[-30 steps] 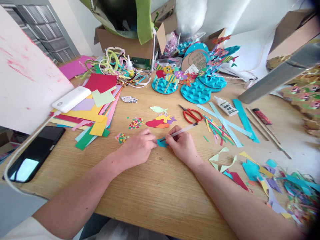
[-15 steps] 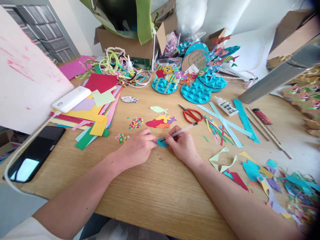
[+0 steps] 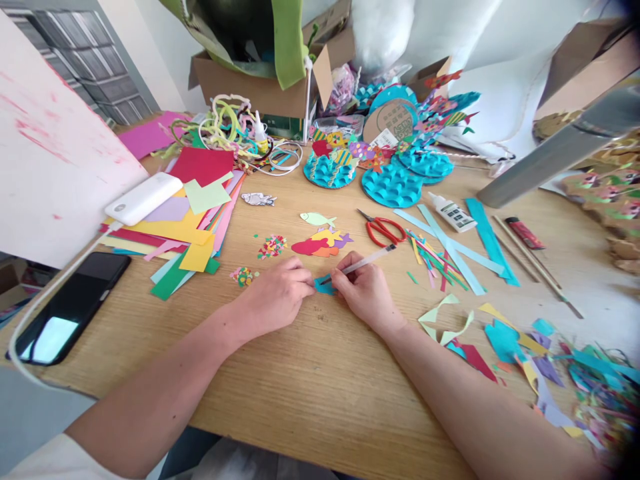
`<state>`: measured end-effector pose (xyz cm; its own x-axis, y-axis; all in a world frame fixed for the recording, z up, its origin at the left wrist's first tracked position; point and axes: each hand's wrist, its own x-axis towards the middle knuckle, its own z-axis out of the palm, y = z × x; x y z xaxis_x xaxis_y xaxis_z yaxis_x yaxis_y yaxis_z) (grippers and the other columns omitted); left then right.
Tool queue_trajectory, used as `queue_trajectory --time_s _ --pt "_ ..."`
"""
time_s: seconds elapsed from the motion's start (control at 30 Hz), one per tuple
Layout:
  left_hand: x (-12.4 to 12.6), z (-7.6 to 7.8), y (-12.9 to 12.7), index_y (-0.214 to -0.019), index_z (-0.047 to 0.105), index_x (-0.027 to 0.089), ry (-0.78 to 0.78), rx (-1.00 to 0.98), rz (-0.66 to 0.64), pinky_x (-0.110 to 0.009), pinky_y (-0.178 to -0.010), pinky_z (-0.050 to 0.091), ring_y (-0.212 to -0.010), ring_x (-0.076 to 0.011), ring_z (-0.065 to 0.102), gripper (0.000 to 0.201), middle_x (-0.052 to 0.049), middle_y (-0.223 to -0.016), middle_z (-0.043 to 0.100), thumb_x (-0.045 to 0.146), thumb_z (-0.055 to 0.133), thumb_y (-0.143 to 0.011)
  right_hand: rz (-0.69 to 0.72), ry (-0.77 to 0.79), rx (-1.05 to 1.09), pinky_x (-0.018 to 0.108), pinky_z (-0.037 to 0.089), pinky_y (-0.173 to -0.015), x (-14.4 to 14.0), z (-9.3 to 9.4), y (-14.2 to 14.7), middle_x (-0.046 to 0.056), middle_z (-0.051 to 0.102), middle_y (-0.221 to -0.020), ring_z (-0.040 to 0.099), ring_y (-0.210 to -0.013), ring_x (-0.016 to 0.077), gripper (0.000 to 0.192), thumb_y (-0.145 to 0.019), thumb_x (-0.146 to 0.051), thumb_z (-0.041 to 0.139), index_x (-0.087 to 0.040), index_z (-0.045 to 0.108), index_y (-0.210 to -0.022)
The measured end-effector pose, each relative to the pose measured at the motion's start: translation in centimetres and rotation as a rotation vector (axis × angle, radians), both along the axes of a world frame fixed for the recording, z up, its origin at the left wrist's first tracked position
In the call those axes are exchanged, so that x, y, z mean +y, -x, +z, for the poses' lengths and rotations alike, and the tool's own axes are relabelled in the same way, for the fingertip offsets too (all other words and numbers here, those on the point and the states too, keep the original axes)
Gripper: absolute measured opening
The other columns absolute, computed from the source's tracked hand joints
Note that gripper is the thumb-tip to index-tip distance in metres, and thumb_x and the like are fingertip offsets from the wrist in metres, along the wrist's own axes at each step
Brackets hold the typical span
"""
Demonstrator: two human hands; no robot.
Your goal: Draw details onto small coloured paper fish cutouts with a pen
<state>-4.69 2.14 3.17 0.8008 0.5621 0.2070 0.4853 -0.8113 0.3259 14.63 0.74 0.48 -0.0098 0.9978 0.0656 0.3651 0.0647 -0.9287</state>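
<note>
Wooden table (image 3: 310, 380): left hand (image 3: 275, 293) pins blue paper piece (image 3: 324, 285); right hand (image 3: 365, 290) grip grasps pen (image 3: 367, 260) on it

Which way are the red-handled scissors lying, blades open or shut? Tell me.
Shut. The red-handled scissors lie flat on the wooden table, their blades together in one point, no gap between them.

The picture is bright, like daytime. Soft light falls all over the wooden bench (image 3: 310, 393), so shadows are small and faint, just thin dark lines under the arms. The black phone (image 3: 70, 310) shines with a pale patch of glare on its screen. The middle looks sharp and clear. Near the edges things bend and stretch, like the grey bar (image 3: 560, 150) on the right. The paper scraps (image 3: 595, 393) in the right corner look blurry, and the far corners go dark.
</note>
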Motion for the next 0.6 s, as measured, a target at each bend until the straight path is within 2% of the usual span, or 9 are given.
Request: queue_trajectory --time_s 0.6 --pt "-0.11 0.02 0.03 -0.088 0.071 0.015 0.013 0.006 0.002 -0.034 -0.082 0.049 -0.093 -0.0197 0.050 0.030 -0.006 -0.090 0.066 0.000 0.045 -0.085 -0.001 0.012 -0.021 0.022 0.033 -0.044 -0.05 0.14 -0.01 -0.005 0.051 -0.051 0.045 -0.045 0.0106 0.013 -0.075 -0.022 0.056 -0.021 0.046 -0.066"
